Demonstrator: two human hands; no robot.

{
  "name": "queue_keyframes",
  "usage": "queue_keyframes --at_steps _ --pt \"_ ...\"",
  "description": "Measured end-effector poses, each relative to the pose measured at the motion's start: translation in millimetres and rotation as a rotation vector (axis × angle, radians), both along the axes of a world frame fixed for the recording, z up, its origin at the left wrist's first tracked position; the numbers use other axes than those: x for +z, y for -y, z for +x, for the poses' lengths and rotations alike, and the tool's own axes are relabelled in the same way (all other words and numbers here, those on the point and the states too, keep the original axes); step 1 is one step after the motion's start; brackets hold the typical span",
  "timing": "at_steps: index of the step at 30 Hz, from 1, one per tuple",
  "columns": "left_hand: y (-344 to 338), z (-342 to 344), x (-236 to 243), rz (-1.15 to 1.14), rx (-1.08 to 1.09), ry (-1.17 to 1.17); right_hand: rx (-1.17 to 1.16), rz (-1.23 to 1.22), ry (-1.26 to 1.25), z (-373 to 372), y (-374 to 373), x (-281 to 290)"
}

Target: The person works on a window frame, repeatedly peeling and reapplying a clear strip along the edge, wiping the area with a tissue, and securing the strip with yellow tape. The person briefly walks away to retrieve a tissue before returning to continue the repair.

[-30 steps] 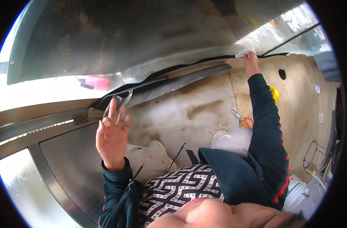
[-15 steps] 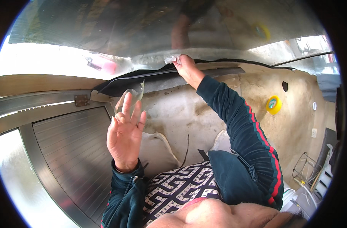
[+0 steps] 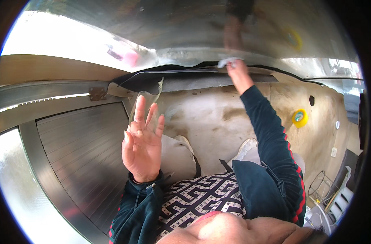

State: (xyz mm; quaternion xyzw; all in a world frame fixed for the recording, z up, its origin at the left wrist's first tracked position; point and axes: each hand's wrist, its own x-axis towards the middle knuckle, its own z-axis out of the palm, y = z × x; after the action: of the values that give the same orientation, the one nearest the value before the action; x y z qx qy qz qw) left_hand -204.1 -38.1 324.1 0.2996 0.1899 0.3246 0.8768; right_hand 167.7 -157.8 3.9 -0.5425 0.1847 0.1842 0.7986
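My left hand is raised palm up with its fingers spread; a clear film strip, probably tape, clings behind the fingertips. My right hand reaches forward, its fingers closed on a crumpled white cloth or tissue against the lower part of a shiny metal panel. Under it runs a wavy black strip, beside a long dark grey piece along the pale soiled surface below.
A yellow tape roll lies right of my right arm. To the left are a wooden rail, a metal hinge and a grey ribbed metal panel. At lower right are a looped cable, a hose and stacked items.
My right hand and white wad moved left along the panel, then back rightward. My left hand stays raised, appearing slightly higher and further right. The orange-handled scissors seen earlier are now hidden.
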Motion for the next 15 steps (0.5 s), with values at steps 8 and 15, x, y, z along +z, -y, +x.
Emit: queue_keyframes --at_steps 8,15 --pt "-1.3 -19.5 10.0 0.123 0.131 -0.04 0.572 0.668 -0.326 -206.3 -292.2 39.8" --pt "-0.4 -16.9 10.3 0.082 0.125 -0.041 0.502 0.586 -0.544 -197.8 -269.9 73.1"
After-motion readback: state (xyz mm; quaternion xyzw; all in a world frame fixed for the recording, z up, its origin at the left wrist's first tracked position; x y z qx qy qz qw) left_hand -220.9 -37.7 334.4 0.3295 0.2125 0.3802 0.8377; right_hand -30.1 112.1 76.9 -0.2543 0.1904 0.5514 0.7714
